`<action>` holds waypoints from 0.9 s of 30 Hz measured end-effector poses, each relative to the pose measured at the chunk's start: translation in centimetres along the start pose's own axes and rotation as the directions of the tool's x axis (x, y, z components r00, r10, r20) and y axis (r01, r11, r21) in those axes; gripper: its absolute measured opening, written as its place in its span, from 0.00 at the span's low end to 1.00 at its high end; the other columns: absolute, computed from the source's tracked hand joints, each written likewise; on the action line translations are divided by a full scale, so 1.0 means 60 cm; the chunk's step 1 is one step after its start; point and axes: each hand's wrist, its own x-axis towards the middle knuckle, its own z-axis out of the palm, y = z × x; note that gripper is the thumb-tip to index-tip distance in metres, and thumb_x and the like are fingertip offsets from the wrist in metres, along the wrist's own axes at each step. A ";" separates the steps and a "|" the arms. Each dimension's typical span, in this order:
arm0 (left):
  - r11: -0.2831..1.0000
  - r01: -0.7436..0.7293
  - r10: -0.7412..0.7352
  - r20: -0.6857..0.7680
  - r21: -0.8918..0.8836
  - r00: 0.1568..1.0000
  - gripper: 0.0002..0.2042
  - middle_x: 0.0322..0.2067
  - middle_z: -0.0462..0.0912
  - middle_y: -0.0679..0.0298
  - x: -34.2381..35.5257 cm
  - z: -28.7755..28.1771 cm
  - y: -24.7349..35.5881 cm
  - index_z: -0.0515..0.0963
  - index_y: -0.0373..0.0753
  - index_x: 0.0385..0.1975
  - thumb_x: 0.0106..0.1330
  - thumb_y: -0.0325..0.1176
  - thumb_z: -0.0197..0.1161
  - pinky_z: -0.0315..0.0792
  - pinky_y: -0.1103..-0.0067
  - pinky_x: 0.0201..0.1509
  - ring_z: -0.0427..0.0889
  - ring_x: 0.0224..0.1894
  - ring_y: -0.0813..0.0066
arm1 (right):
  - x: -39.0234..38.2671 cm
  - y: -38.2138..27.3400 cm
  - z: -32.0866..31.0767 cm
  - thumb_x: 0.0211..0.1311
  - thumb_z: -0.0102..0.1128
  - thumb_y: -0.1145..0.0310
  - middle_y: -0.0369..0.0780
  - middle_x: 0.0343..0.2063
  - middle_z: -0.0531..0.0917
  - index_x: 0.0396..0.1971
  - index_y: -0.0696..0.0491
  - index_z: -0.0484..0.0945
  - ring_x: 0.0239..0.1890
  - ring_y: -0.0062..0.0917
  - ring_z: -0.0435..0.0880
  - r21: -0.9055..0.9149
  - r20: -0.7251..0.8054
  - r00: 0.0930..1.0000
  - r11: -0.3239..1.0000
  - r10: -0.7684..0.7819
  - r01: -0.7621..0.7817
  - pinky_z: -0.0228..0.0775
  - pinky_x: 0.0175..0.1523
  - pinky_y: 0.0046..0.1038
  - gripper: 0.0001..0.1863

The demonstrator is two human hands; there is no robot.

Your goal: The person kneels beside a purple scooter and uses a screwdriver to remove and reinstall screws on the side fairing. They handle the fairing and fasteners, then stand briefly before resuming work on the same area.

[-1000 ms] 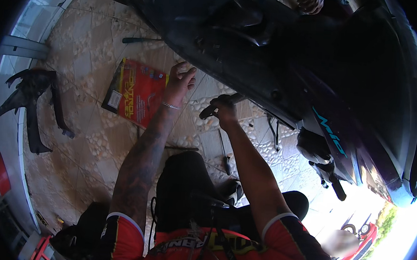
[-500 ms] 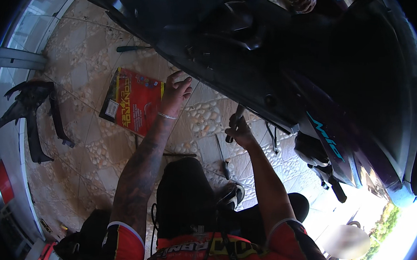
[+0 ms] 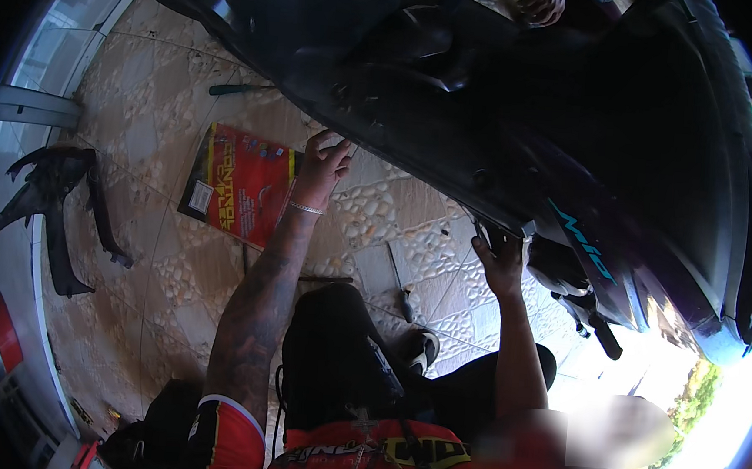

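Note:
A dark scooter body (image 3: 567, 117) with a purple side panel leans across the upper right. My left hand (image 3: 323, 168), a chain bracelet at its wrist, is raised to the body's lower edge. Its fingers are partly bent and apart, with nothing visible between them. Farther right along the same edge, my right hand (image 3: 502, 262) reaches up with fingers bent around a dark part. What it grips is too dark to make out. A red and yellow flat package (image 3: 244, 186) lies on the floor left of my left hand.
On the tiled, pebbled floor lie a screwdriver (image 3: 400, 284), a teal-handled tool (image 3: 233, 89) and a dark rod (image 3: 325, 279). A black plastic fairing piece (image 3: 60, 204) rests near the left wall. Another person's hand (image 3: 545, 4) shows beyond the scooter.
My right hand has moved right along the scooter's lower edge; the dark cylindrical tool it held is no longer distinguishable. My left hand has barely shifted, staying at the edge.

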 end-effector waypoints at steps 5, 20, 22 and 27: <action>0.999 0.005 -0.005 -0.004 -0.050 1.000 0.27 0.36 0.77 0.67 -0.002 0.003 0.003 0.65 0.44 0.58 0.63 0.42 0.71 0.71 0.81 0.38 0.76 0.35 0.81 | -0.012 -0.035 0.002 0.65 0.65 0.61 0.46 0.62 0.69 0.66 0.60 0.60 0.61 0.31 0.71 0.386 -0.349 0.929 0.922 0.120 0.026 0.64 0.64 0.32 0.35; 0.998 0.004 -0.002 0.037 -0.062 0.999 0.21 0.37 0.77 0.73 0.006 -0.001 -0.012 0.70 0.48 0.54 0.64 0.40 0.69 0.73 0.78 0.44 0.78 0.38 0.82 | -0.011 -0.034 0.048 0.72 0.56 0.57 0.49 0.59 0.72 0.69 0.63 0.54 0.61 0.32 0.71 0.433 -0.509 0.760 0.883 0.404 -0.179 0.57 0.68 0.31 0.36; 0.997 -0.003 0.007 0.047 -0.075 0.999 0.22 0.37 0.78 0.73 0.011 -0.001 -0.014 0.70 0.47 0.55 0.64 0.40 0.69 0.73 0.79 0.44 0.78 0.38 0.82 | -0.010 -0.032 0.051 0.73 0.54 0.55 0.50 0.61 0.70 0.70 0.63 0.53 0.62 0.32 0.70 0.439 -0.483 0.830 0.897 0.280 -0.047 0.58 0.67 0.31 0.36; 0.991 -0.043 0.047 0.030 -0.127 0.998 0.24 0.33 0.79 0.67 0.018 0.001 -0.025 0.66 0.41 0.55 0.63 0.36 0.70 0.70 0.82 0.34 0.77 0.32 0.81 | -0.030 -0.024 0.063 0.71 0.56 0.64 0.49 0.62 0.67 0.71 0.58 0.49 0.61 0.32 0.70 0.442 -0.478 0.826 0.894 0.299 -0.068 0.61 0.66 0.33 0.36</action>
